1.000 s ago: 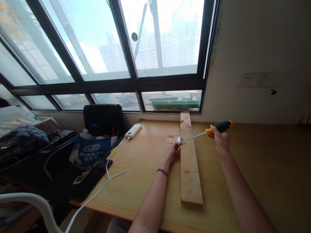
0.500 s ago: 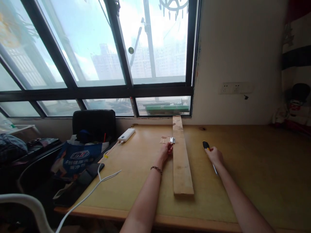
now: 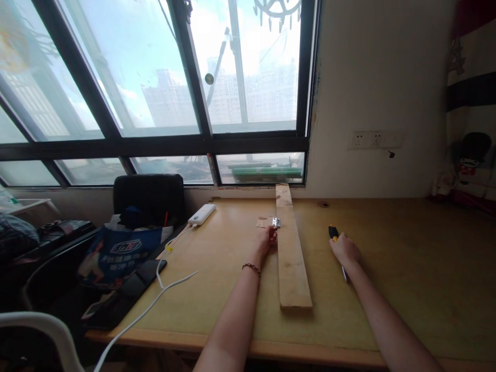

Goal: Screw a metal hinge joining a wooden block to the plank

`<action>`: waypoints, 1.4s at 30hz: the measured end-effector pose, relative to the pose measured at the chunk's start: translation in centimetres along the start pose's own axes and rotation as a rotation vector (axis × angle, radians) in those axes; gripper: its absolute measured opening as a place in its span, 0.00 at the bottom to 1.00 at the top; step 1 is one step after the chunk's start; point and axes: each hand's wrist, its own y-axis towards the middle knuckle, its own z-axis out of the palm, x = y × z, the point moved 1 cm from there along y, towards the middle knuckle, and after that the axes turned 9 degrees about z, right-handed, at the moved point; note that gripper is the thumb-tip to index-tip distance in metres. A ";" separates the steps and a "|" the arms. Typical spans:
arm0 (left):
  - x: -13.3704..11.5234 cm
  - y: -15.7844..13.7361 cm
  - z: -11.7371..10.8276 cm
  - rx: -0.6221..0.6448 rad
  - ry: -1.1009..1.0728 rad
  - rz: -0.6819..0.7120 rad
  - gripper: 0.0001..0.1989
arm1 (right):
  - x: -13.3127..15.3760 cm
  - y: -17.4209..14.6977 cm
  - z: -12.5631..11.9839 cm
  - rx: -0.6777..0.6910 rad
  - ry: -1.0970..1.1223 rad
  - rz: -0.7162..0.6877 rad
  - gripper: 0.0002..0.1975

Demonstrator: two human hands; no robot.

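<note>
A long wooden board [image 3: 293,258] lies on the table, running away from me toward the window. On its left edge, around the middle, sits a small silver metal hinge [image 3: 276,222]. My left hand [image 3: 266,242] is closed at the hinge's near side, fingers pinched on it; the fingertips are partly hidden. To the right of the board, my right hand [image 3: 345,250] grips a screwdriver [image 3: 333,232] with a black and yellow handle. Its metal shaft points back toward me below the hand, and the handle end sticks out beyond the fingers.
A piece of brown paper or tape [image 3: 264,221] lies left of the hinge. A white power bank [image 3: 202,214] with a white cable [image 3: 155,295] rests on the table's left side. Beyond that edge are a blue bag [image 3: 120,253] and a black chair [image 3: 149,201].
The screwdriver's handle has swung slightly to the right with my right hand. The board's near end appears a little further right. My left hand stays at the hinge.
</note>
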 end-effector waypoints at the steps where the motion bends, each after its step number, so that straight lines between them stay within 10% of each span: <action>1: 0.2 0.0 0.0 -0.007 0.003 0.018 0.08 | -0.1 0.0 0.0 0.001 -0.008 0.005 0.20; 8: 0.7 -0.3 -0.3 -0.021 0.048 0.079 0.10 | 1.4 -1.0 0.3 -0.284 0.230 -0.303 0.15; 15: 0.3 0.5 -1.1 0.021 0.019 0.001 0.09 | 9.7 -1.4 2.0 -0.043 0.745 -0.348 0.22; 22: 0.5 0.9 -1.6 0.051 -0.092 -0.059 0.09 | 16.4 -1.8 3.1 0.184 0.589 -0.871 0.28; 42: -0.2 0.1 -1.3 0.106 -0.184 -0.028 0.14 | 17.4 -1.5 5.2 0.249 0.489 -0.871 0.32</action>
